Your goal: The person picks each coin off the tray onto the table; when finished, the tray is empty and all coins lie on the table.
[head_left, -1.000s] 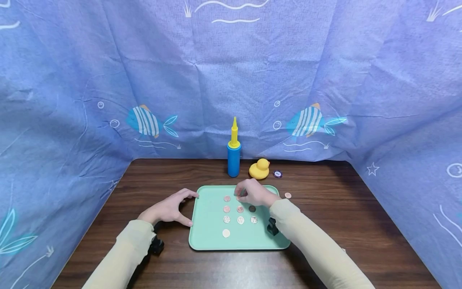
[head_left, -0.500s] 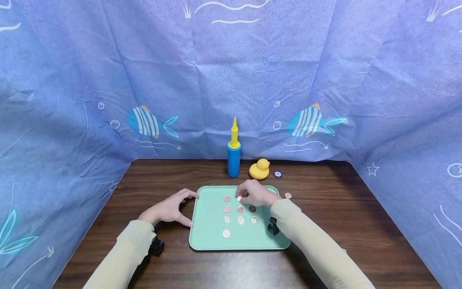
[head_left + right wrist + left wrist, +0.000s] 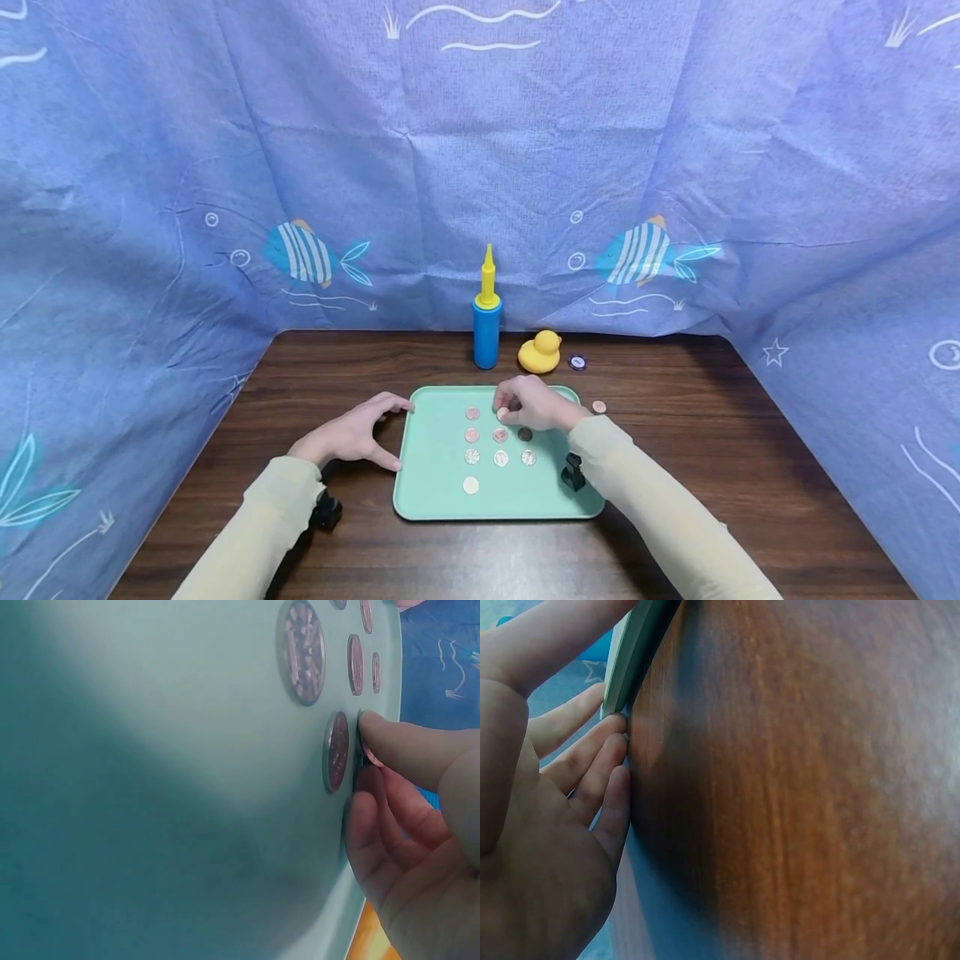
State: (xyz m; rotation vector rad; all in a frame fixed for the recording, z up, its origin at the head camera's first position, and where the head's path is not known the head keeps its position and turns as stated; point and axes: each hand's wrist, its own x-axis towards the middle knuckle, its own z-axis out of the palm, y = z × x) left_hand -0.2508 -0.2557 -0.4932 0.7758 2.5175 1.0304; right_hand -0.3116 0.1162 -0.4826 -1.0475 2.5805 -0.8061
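Fingers of the right hand [image 3: 532,402] were drawn nearly together, thumb and fingertips pinching one coin [image 3: 373,756] over the far part of the mint-green tray [image 3: 431,492]. Eight other coins [image 3: 472,435] lay flat on it: one left of those fingers, seven nearer the person. Fingers of the left hand [image 3: 352,432] were spread wide from the thumb, at the tray's left rim. One further coin [image 3: 599,407] lay on the tabletop [image 3: 337,558], right of the pinching fingers. Beyond them were one blue-and-yellow hand pump [image 3: 487,333], one yellow rubber duck [image 3: 539,354] and one poker chip [image 3: 577,362].
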